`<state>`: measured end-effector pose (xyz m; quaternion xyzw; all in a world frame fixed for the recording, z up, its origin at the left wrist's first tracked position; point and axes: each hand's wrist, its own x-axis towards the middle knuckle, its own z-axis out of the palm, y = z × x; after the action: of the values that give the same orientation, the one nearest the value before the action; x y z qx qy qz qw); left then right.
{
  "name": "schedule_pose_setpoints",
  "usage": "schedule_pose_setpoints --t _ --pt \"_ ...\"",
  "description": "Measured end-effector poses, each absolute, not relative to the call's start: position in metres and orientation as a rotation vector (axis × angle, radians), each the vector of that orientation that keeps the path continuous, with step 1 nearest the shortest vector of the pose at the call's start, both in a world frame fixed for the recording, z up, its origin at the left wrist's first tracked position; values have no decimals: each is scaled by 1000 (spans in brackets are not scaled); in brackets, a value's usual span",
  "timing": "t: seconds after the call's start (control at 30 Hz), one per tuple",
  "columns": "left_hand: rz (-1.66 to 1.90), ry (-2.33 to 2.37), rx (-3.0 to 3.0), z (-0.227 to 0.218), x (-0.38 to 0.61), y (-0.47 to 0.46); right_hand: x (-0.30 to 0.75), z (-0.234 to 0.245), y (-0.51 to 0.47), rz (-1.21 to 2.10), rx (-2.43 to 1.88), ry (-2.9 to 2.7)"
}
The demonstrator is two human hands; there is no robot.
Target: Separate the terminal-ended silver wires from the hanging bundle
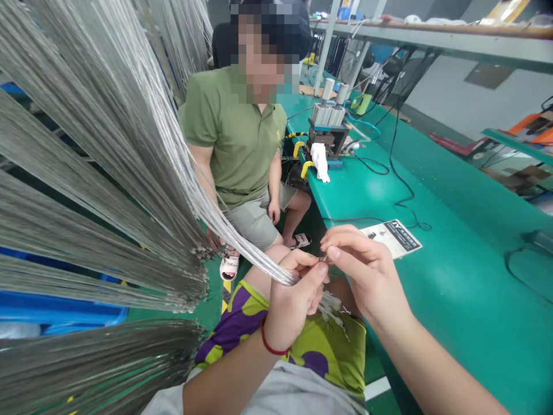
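Note:
My left hand is closed around the end of a thin bundle of silvery wires that runs down from the hanging bunches on the left. Thumb and forefinger of my right hand pinch a single wire tip just above the left hand. Below the hands, small white wire ends lie on my lap over purple and yellow shorts.
Large bunches of silvery wires hang across the left half. A person in a green shirt sits opposite. A green workbench on the right holds a small machine, black cables and a printed card. Blue bin at left.

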<state>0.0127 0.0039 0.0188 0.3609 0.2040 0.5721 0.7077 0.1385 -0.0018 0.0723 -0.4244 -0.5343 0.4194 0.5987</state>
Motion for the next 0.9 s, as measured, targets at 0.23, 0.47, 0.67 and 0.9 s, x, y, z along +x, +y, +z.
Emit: schedule_pose_setpoints --t 0.23,0.47,0.67,0.9 --pt "1233 490 798 13 12 2 144 84 -2 901 -1000 -1121" --pt "1234 444 637 26 4 11 174 87 12 854 -979 -1253" --pt "1288 449 574 27 0 17 132 52 14 1153 -976 -1290" --pt "1163 459 703 17 3 15 129 58 9 1112 -1030 -1044"
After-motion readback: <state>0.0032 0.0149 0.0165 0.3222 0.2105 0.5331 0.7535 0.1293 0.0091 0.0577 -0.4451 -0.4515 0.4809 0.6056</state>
